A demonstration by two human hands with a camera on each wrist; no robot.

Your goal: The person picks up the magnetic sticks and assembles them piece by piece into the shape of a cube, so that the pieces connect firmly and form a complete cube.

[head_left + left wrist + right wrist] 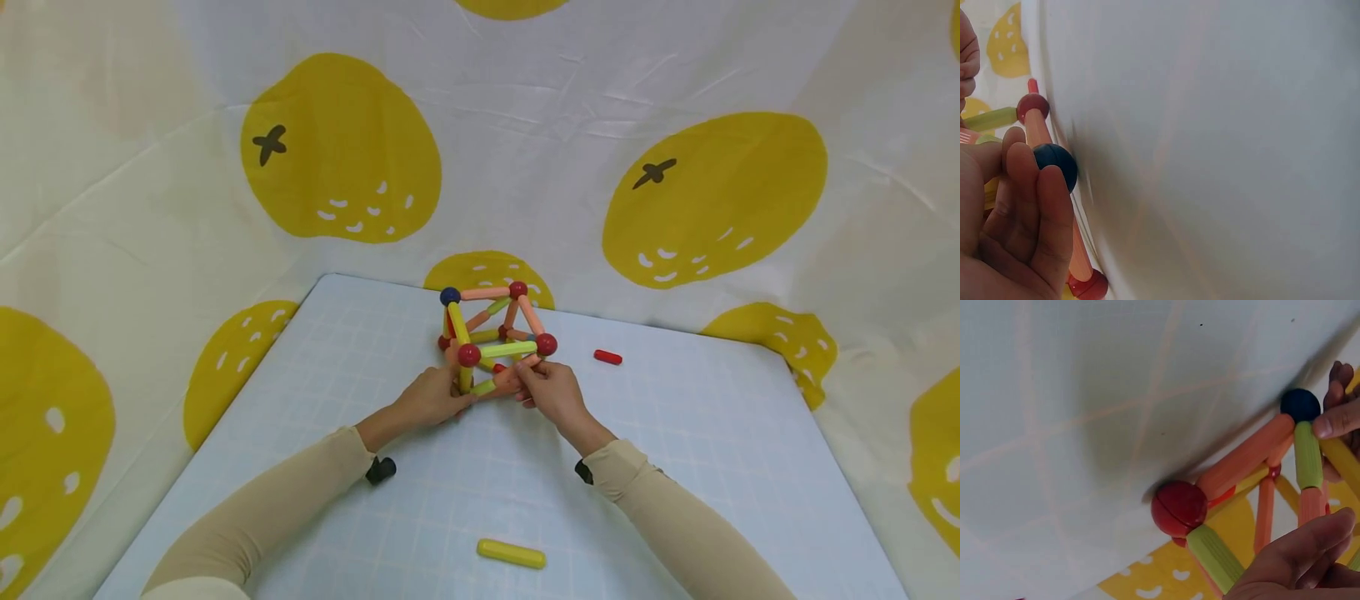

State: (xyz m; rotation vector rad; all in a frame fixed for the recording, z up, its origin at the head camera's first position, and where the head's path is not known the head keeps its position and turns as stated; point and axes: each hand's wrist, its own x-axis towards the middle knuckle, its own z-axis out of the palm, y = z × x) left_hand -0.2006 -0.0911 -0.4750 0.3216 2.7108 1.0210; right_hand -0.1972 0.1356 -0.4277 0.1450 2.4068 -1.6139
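Note:
A cube-like frame of magnetic sticks and balls stands at the back of the table, with red balls point(469, 355) and a blue ball point(450, 296) along its top. My left hand point(429, 397) grips its lower front left corner, fingers round a dark blue ball point(1059, 164). From that ball a green stick point(1308, 455) slants up, joined to an orange stick point(1314, 501). My right hand point(557, 392) pinches the orange stick between thumb and fingers, at the frame's front. A larger red ball point(1179, 508) sits at the lower front right corner.
A short red stick point(608, 357) lies right of the frame. One yellow stick point(512, 553) lies near the front of the blue checked table point(705, 467). Behind and beside the table hangs a white cloth point(525, 167) with yellow fruit prints.

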